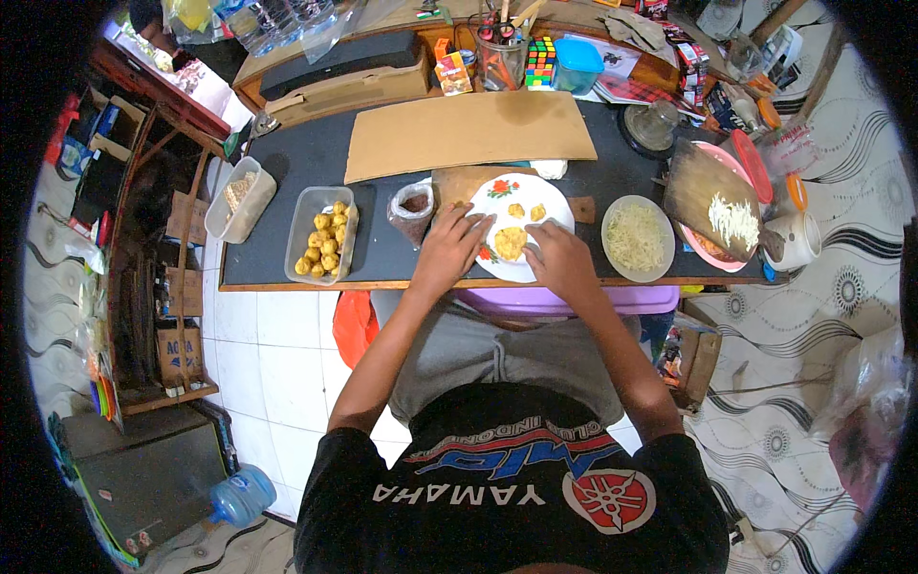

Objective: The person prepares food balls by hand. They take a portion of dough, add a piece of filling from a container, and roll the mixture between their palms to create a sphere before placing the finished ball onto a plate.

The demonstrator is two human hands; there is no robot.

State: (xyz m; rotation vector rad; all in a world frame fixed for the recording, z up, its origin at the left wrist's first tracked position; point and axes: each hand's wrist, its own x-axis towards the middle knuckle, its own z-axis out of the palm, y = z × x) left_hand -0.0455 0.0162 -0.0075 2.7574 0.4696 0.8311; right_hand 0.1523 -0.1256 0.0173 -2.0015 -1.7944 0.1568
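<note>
A white floral-print plate (552,197) lies in front of me near the table's front edge. On it are a larger flattened lump of yellow dough (510,244) and two small dough pieces (527,211). My left hand (453,240) rests at the plate's left rim, fingers spread, with nothing visible in it. The fingertips of my right hand (563,257) are at the right side of the larger lump; whether they press it is hard to see. To the left, a clear plastic container (295,237) holds several yellow dough balls (326,240).
Beside my left hand stands a bag of dark sprinkles (412,222). A bowl of grated cheese (638,239) sits right of the plate. Farther right, a cutting board (706,183) with chopped white pieces lies across a pink basin (717,152). Cardboard (470,136) covers the table behind.
</note>
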